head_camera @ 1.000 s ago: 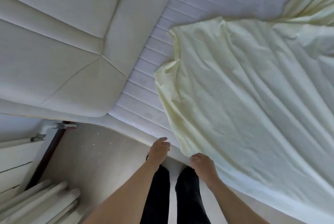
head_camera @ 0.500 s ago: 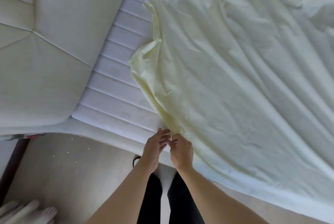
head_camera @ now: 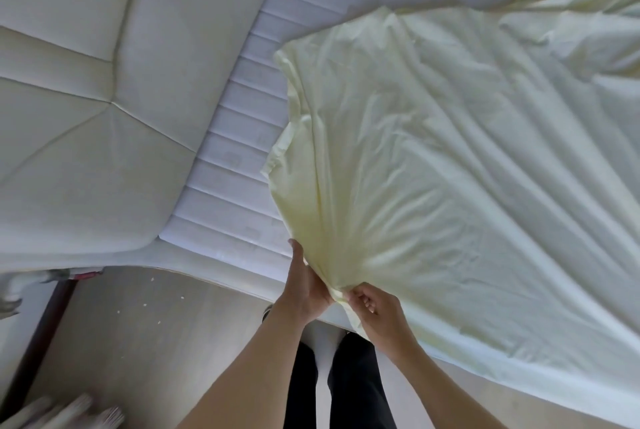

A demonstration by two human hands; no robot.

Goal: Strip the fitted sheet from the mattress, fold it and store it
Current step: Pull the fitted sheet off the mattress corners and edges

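Both hands have lifted the sheet's near corner off the mattress edge since half a second ago, bunching it between them. Left hand point(head_camera: 306, 284) holds the gathered fabric from the left; right hand point(head_camera: 375, 307) pinches it. Pale yellow sheet point(head_camera: 450, 168) spreads right and far across the quilted white mattress point(head_camera: 239, 137), beside the padded headboard point(head_camera: 86, 99).

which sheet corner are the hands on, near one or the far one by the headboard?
The near one: both the left hand and right hand pinch the sheet at the mattress edge closest to the person. The far corner lies loose, untouched.
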